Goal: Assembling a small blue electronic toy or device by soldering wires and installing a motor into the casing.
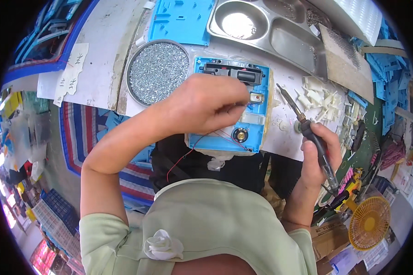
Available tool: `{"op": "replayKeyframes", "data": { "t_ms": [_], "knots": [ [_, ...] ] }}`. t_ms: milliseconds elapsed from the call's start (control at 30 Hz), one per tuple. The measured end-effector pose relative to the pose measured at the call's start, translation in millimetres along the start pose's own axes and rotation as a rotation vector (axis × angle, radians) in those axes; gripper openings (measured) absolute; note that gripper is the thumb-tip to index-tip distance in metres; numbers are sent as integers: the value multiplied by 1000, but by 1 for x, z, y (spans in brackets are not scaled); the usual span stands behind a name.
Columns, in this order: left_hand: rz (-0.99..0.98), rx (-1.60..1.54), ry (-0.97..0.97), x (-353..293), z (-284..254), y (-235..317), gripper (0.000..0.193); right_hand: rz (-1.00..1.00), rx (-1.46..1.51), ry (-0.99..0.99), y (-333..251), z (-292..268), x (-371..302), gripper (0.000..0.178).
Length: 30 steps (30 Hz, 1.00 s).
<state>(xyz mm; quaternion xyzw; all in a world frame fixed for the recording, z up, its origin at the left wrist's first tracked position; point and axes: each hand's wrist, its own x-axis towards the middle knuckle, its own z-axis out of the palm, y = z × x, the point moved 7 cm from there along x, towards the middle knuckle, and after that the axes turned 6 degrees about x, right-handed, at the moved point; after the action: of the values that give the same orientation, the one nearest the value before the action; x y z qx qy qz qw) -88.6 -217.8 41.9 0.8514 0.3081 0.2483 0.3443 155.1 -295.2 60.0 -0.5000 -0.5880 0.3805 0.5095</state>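
Observation:
My left hand (206, 103) reaches across a blue plastic casing (199, 142) with its fingers pinched together. What they hold, if anything, is hidden. Just beyond the fingertips sits a small pale part (257, 97) inside the casing. A black compartment piece (246, 76) lies along the casing's far end, and a small round speaker (240, 134) sits near its close edge. Thin red wire (184, 157) runs out from the casing over the table's front edge. In my right hand (329, 140) a soldering iron (294, 104) is gripped, its tip up and to the left, apart from the casing.
A round tray of small screws (158, 73) stands left of the casing. Behind are a blue panel (181, 20) and a steel compartment tray (289, 39). White plastic pieces (319, 98) are heaped at the right. A yellow fan (369, 223) stands at the lower right.

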Motion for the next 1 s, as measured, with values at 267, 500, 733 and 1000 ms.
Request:
{"op": "replayKeyframes", "data": {
  "t_ms": [267,500,733,1000],
  "knots": [
    [-506,-611,183,-22,7,-15,9,35,159,8,2,49,28,51],
    [-621,-694,219,-25,14,-17,9,-175,66,-216,-8,109,57,64],
    [-616,-565,302,-24,8,-10,10,-112,167,-139,-1,109,56,62],
    [-148,89,584,-19,0,10,22,-32,283,7,9,111,57,59]
  ]
}}
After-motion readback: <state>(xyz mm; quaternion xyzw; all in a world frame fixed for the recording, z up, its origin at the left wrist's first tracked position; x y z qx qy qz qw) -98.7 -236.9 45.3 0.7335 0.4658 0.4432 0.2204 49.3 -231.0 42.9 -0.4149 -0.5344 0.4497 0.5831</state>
